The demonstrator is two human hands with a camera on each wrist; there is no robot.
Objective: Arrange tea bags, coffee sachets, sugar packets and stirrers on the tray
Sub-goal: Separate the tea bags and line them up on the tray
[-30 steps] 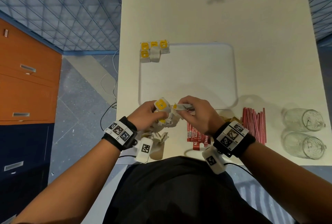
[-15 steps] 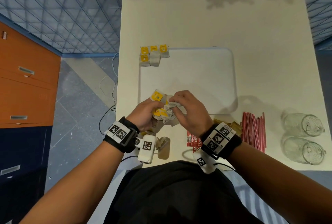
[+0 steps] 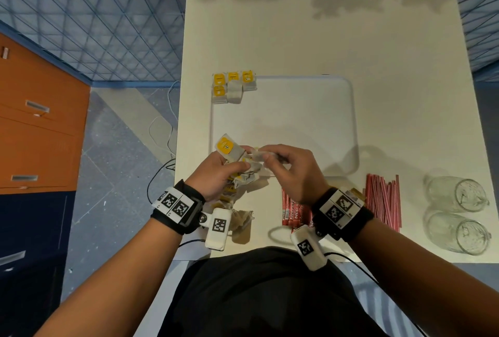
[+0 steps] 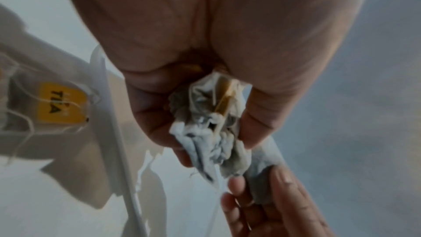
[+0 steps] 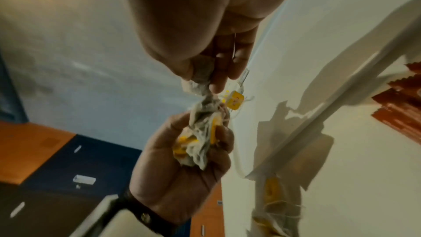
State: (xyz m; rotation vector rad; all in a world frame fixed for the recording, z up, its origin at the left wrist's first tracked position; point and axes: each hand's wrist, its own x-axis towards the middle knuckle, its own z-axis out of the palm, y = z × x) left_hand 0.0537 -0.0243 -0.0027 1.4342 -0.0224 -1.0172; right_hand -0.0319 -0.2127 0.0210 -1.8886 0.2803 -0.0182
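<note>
My left hand [image 3: 218,172] grips a crumpled bunch of tea bags [image 3: 243,172] with yellow tags over the near left corner of the white tray [image 3: 351,126]. In the left wrist view its fingers curl round that bunch of tea bags [image 4: 212,127]. My right hand [image 3: 283,166] pinches one tea bag [image 5: 200,74] at the top of the bunch, between thumb and fingers. Several tea bags [image 3: 232,86] lie in a tidy group on the tray's far left corner. More tea bags [image 3: 237,217] lie on the table under my left wrist.
Red coffee sachets [image 3: 293,212] lie on the cream table [image 3: 351,39] under my right wrist. A bundle of red stirrers [image 3: 383,199] sits right of them. Two glass jars [image 3: 459,212] lie on their sides at the near right. An orange cabinet [image 3: 35,120] stands left.
Both hands rose and moved away from me with the bunch of tea bags, from the table's near edge to over the tray's near left corner. The right hand keeps its pinch.
</note>
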